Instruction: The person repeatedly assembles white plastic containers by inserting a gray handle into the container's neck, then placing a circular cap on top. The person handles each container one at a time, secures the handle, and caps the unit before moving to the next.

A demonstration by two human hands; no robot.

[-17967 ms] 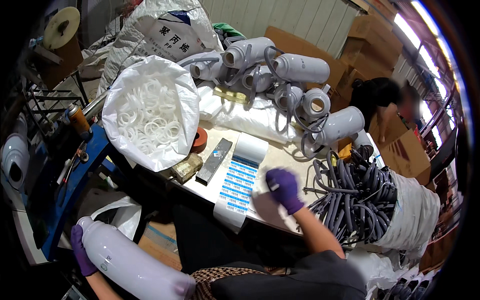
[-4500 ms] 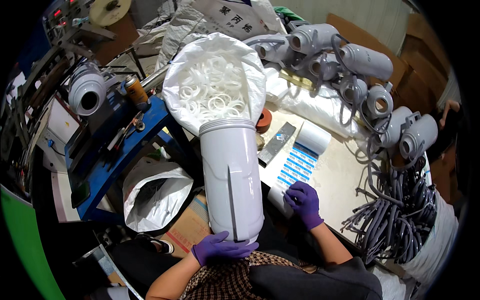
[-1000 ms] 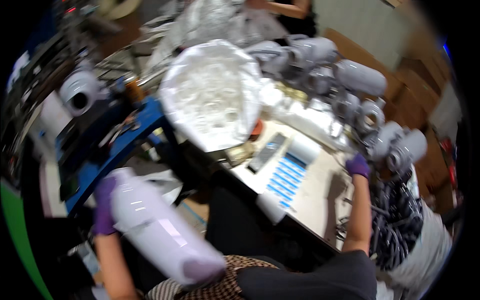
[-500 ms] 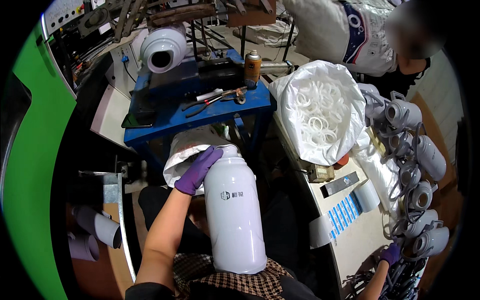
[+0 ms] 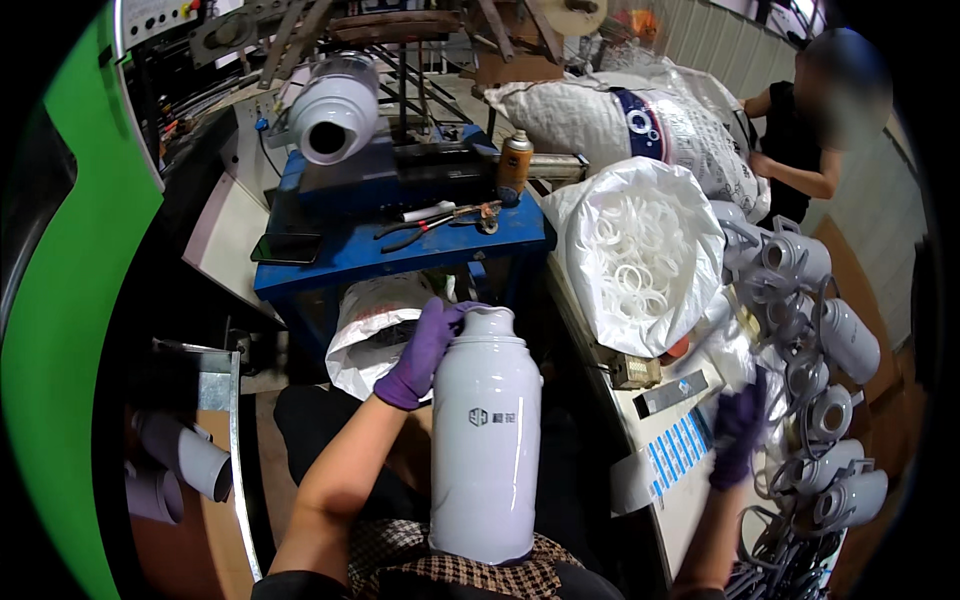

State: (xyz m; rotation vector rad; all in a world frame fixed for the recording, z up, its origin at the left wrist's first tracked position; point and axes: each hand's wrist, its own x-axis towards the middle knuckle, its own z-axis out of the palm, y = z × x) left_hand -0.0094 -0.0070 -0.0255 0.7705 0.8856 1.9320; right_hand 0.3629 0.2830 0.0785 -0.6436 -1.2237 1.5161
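Note:
A pale grey thermos jug body [image 5: 487, 460] stands upright on my lap, its narrow neck at the top. My left hand [image 5: 415, 360], in a purple glove, is closed around the side of that neck. My right hand [image 5: 738, 430], also gloved in purple, hangs over the side table [image 5: 690, 540] and is smeared by motion, so its fingers and anything in them cannot be made out. Nearest to it lie a sheet of blue-striped labels [image 5: 680, 450] and some clear plastic wrap [image 5: 735, 350]. A flat grey bar [image 5: 670, 394] rests behind the labels.
An open white bag [image 5: 580, 285] holds translucent rings. Grey jug tops with handles [image 5: 850, 340] line the right edge. Pliers [image 5: 430, 230], a spray can [image 5: 514, 165] and a phone [image 5: 286, 248] lie on a blue bench [image 5: 350, 265]. A person [image 5: 800, 130] holds a large sack [image 5: 690, 130].
My right hand has moved up and away from the dark parts at the lower right toward the labels. The other person's large sack sits lower. My left hand still grips the jug's neck.

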